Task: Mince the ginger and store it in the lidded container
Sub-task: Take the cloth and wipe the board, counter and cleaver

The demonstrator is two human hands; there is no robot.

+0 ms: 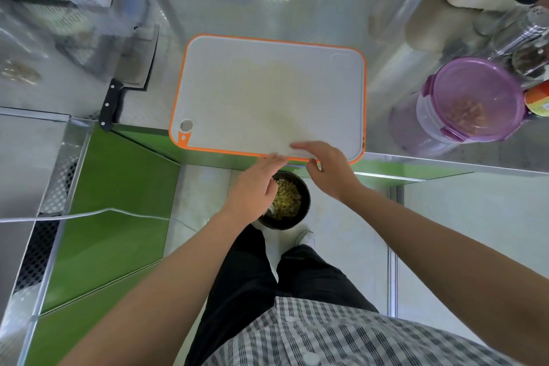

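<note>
The left hand (255,184) and right hand (326,169), both open and holding nothing, are at the near edge of the orange-rimmed white cutting board (267,83). The purple-lidded clear plastic tub (472,98) at the right looks light and smooth; it is best held round its wall.

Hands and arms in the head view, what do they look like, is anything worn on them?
Both forearms are bare, with no sleeves in view. The left hand and right hand carry no gloves, rings or watch that I can see. A grey-and-white checked shirt shows below them.
</note>
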